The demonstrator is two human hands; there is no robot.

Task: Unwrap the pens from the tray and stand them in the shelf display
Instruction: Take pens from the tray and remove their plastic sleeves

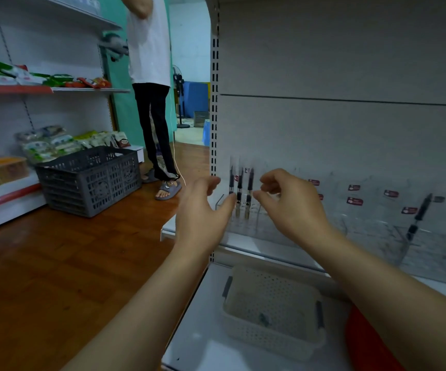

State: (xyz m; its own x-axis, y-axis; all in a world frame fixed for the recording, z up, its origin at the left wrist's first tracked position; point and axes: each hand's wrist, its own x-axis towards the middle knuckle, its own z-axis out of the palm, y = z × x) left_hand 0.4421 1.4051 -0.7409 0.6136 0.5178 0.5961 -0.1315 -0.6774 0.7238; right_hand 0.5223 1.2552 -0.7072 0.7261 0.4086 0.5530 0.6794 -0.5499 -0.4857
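Here the tall white shelf unit (pixel 350 62) fills the frame from twelve to three o'clock, and its lower ledge carries a clear plastic display (pixel 377 231) with small red labels on its fronts. At nine o'clock a second shelf (pixel 42 90) holds snack packets, with a grey plastic crate (pixel 90 180) on the wood floor below it and a person (pixel 149 76) in a white shirt and dark trousers standing at eleven o'clock. At six o'clock, on the white base below the display, sits a cream perforated tray (pixel 270 311) with grey handles; what lies in it is too blurred to tell. Beside it at five o'clock a red object (pixel 364 341) shows only in part. The left hand (pixel 203 218) reaches to the display's left end with fingers loosely spread, holding nothing, its fingertips just beside the pens. The right hand (pixel 291 207) has its fingers curled with thumb and forefinger near together beside the pens; whether it pinches anything I cannot tell. Three dark pens (pixel 240 194) stand upright at the display's left end, between the two hands, and one more pen (pixel 420 210) leans at three o'clock.
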